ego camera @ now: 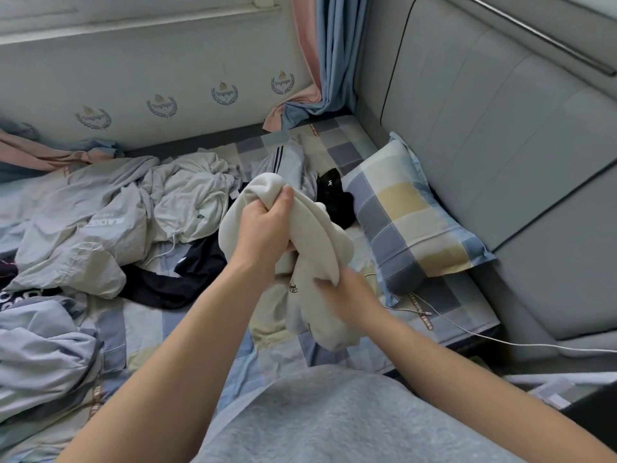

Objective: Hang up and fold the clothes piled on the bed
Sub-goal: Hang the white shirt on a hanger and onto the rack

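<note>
A cream garment (320,248) hangs bunched above the bed, held up by both hands. My left hand (265,228) grips its upper part, fingers curled round a fold. Lower down, my right hand (347,295) holds the cloth; it is blurred. Behind lie a pile of clothes on the checked bedsheet (273,349): a grey jacket with lettering (83,228), a white shirt (193,198), a black garment (180,279), a grey striped piece (287,162) and a small black item (335,198).
A checked pillow (410,215) leans against the grey padded headboard (500,135) on the right. A white cable (484,339) runs across the bed's right edge. Pink and blue curtains (320,61) hang at the back corner. More blue-grey cloth (43,355) lies at left.
</note>
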### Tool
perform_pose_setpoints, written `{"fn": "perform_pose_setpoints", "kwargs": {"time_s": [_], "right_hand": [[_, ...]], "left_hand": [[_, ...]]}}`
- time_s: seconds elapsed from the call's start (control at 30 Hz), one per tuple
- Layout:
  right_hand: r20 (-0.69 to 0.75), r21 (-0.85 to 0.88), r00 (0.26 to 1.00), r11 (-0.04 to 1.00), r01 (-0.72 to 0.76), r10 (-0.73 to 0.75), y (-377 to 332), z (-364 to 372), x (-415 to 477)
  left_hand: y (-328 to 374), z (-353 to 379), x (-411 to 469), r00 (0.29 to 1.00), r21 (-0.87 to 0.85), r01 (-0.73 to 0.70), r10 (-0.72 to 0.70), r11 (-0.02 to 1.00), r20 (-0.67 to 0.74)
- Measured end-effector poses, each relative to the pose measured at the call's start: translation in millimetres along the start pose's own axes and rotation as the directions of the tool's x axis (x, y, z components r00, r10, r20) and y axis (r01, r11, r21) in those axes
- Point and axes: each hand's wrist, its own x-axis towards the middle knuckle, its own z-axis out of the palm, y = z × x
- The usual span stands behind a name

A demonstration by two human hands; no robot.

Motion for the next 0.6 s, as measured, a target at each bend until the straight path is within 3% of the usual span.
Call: {"fn": "perform_pose_setpoints", "kwargs": {"time_s": [0.1, 0.2, 0.37, 0.47, 0.53, 0.6], "right_hand": [[-0.174, -0.027, 0.985, 1.0, -0.006, 0.002, 4, -38, 13], [-0.233, 0.004, 0.972, 1.0, 0.012, -0.011, -5, -72, 21], [-0.251, 0.251, 0.965, 0.968, -0.005, 0.07, -25, -86, 26], [-0.253, 0.364, 0.959, 0.931, -0.026, 0.126, -29, -85, 25], [-0.258, 0.423, 0.955, 0.906, -0.023, 0.145, -34, -83, 22], [-0.253, 0.477, 0.955, 0.879, -0.019, 0.157, -41, -83, 17]], "left_hand": [[0, -14, 9, 0.998, -0.047, 0.017, -0.019, 0.999, -0.053], [-12, -30, 17, 0.998, 0.034, 0.025, -0.023, 0.999, -0.059], [-42, -35, 12, 0.972, 0.34, 0.083, -0.151, 0.937, 0.179], [-55, -29, 4, 0.825, 0.53, 0.032, -0.322, 0.848, 0.465], [-66, -22, -5, 0.716, 0.556, 0.02, -0.4, 0.831, 0.572], [-80, -15, -10, 0.689, 0.516, -0.025, -0.359, 0.856, 0.629]]}}
